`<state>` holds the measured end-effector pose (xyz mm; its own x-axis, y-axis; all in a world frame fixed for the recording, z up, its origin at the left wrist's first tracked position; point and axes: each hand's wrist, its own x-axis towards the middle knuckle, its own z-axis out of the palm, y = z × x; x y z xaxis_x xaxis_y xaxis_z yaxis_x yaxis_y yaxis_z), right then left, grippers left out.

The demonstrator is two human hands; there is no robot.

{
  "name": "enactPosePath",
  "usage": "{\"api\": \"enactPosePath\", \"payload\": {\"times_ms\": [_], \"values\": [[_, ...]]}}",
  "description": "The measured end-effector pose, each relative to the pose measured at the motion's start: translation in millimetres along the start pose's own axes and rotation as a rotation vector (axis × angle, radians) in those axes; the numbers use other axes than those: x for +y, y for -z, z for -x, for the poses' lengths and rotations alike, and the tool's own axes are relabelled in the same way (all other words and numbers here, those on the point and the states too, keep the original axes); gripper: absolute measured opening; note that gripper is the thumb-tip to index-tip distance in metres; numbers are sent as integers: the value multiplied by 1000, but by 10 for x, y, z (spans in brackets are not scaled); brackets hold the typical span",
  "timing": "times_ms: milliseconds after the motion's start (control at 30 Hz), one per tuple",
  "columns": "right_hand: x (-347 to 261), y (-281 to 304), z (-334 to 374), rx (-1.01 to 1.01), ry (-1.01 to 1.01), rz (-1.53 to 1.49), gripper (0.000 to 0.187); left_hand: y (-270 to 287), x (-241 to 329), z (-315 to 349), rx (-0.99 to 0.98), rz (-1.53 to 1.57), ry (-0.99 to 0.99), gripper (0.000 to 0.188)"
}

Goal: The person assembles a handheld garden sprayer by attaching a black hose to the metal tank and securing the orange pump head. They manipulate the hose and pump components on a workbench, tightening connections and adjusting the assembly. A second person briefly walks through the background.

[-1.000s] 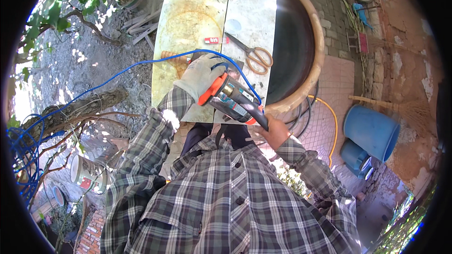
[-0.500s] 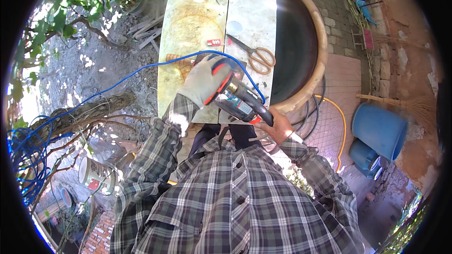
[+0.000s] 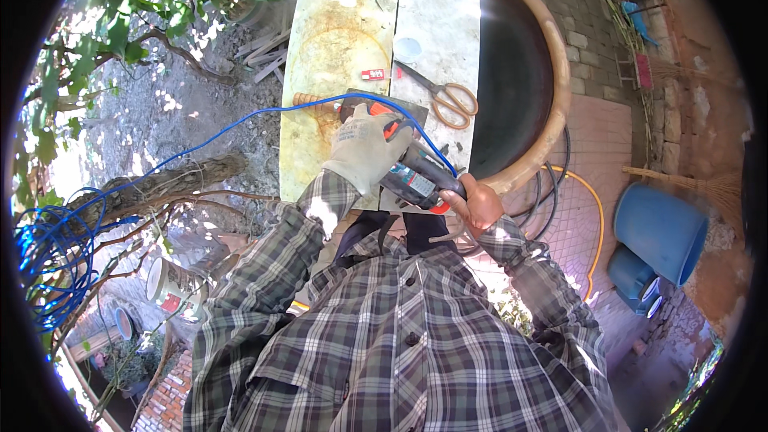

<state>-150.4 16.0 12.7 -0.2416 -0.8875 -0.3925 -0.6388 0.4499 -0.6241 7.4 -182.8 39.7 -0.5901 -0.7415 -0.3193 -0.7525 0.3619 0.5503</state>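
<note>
A black power tool (image 3: 414, 178) with red-orange trim, which looks like an angle grinder, is held in both hands over the near part of the table. My gloved left hand (image 3: 362, 148) wraps round its front, hiding much of the head. My bare right hand (image 3: 478, 202) closes round the rear handle, near the blue cord (image 3: 264, 111). Beyond the left hand lies a dark flat blade (image 3: 416, 112) with a ridged wooden handle (image 3: 308, 101), like a cleaver. Whether the tool touches the blade is hidden. Scissors (image 3: 454, 104) with tan loops lie to its right.
The pale, stained table (image 3: 332, 48) carries a small red-and-white box (image 3: 372, 74). A large round vat (image 3: 558, 72) with dark contents adjoins its right side. Blue cord coils at left; a yellow hose (image 3: 600, 224) and blue barrels (image 3: 660, 228) are at right.
The tool's front has turned and moved farther from my body, toward the blade. My left hand has shifted with it; both hands keep hold. The whole view has moved slightly.
</note>
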Motion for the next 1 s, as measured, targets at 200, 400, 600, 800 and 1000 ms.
{"api": "enactPosePath", "payload": {"times_ms": [200,400,600,800,1000], "values": [[-204,-56,154,23,-61,-141,52,45,115,30,4,-52,55,46],[-29,131,7,-20,72,9,51,66,118,59,-20,-1,23,46],[-108,306,-94,-116,-14,-35,45,47,127,100,27,2,26,45],[-275,64,188,-34,-70,-224,45,40,183,62,-1,32,26,44],[-95,298,-58,-205,28,-85,53,58,124,84,35,10,-15,43]]}}
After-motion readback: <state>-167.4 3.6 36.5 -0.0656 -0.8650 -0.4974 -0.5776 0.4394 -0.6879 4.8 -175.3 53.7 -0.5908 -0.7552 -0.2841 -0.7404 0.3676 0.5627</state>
